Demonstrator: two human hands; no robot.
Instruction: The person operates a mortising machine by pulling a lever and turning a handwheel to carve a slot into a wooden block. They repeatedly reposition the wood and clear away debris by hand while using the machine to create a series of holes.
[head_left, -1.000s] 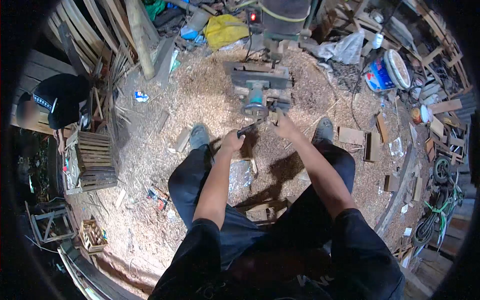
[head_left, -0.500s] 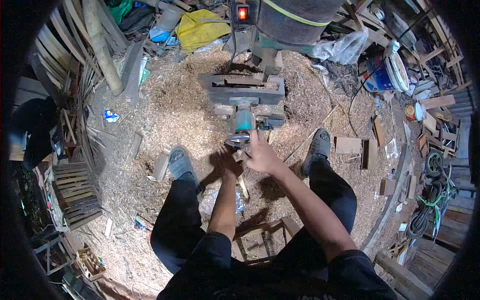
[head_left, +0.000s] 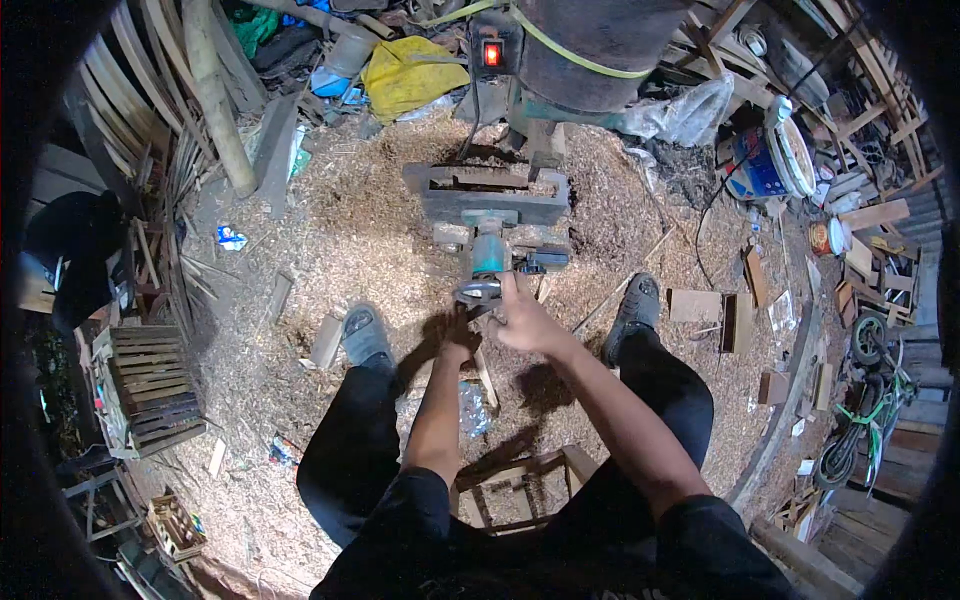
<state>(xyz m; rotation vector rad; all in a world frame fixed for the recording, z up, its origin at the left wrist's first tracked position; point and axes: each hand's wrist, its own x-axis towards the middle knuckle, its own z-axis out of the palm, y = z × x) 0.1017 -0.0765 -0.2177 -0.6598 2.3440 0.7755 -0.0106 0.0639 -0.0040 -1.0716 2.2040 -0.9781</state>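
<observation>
A teal cylindrical machine part (head_left: 489,252) stands out from a dusty metal machine (head_left: 500,205) on the floor in front of me. At its near end is a metal handwheel (head_left: 478,291). My right hand (head_left: 528,322) is at the wheel's right side, its fingers closed at the rim. My left hand (head_left: 458,335) is just below the wheel, in shadow, with fingers bent. A small dark piece shows between the two hands; whether the left fingers grip it or the wheel is hard to see.
Wood shavings (head_left: 350,230) cover the floor. A lit red switch (head_left: 492,54) sits beside a dark drum (head_left: 590,50). A slatted crate (head_left: 150,385) is at left, a bucket (head_left: 765,160) at right. A wooden frame (head_left: 515,480) lies between my legs.
The left fingers, spread below the wheel before, are now bent and tucked closer under it. The right hand stays at the wheel. The whole view has shifted slightly downward.
</observation>
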